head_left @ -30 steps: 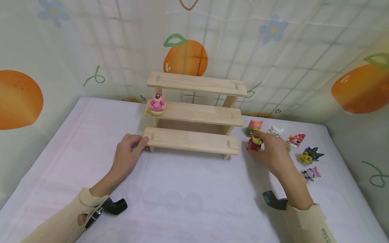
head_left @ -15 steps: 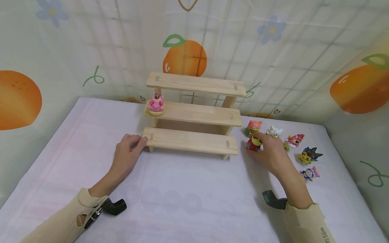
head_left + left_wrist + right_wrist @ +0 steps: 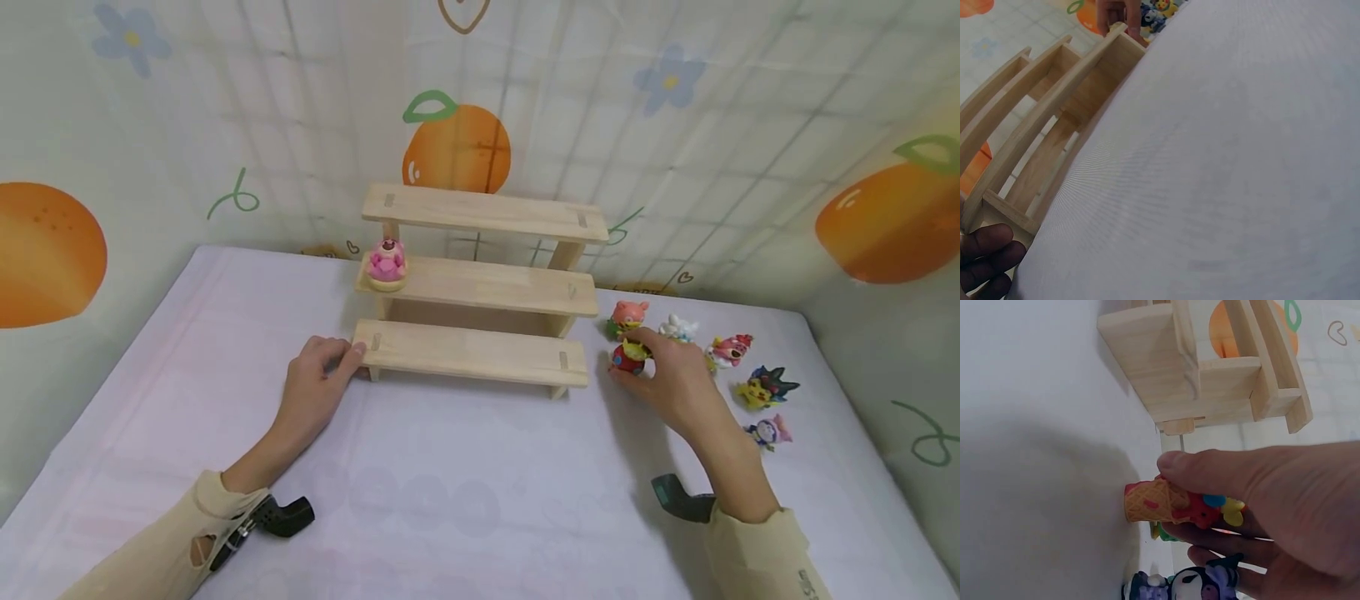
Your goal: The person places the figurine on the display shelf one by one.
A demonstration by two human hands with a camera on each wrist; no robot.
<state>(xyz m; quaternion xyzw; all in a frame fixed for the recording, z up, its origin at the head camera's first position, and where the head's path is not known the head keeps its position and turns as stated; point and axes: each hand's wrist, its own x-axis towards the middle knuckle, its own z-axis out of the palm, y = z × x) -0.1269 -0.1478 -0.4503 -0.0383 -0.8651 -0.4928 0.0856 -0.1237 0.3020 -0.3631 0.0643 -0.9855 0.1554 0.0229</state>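
Note:
A three-step wooden display shelf [image 3: 472, 354] stands on the cloth-covered table, a pink bear figurine [image 3: 387, 265] on the left end of its middle step. My left hand [image 3: 318, 383] grips the left end of the lowest step, thumb along its edge; in the left wrist view its fingertips [image 3: 994, 256] lie by the shelf's end leg. To the right of the shelf, my right hand [image 3: 675, 379] pinches a red figurine [image 3: 628, 357] between thumb and fingers. In the right wrist view this red figurine [image 3: 1166, 503] shows a waffle-cone base, upright at the table surface.
Behind the right hand are a pink-headed figurine [image 3: 627, 318] and a white one [image 3: 679, 327]. Farther right lie a red-and-pink figurine [image 3: 729, 351], a yellow one with dark ears [image 3: 765, 388] and a purple-and-pink one [image 3: 768, 431]. A printed curtain [image 3: 315, 125] hangs behind the table.
Both hands stay where they were, the left at the shelf and the right on the red figurine. Only the head view shifts slightly.

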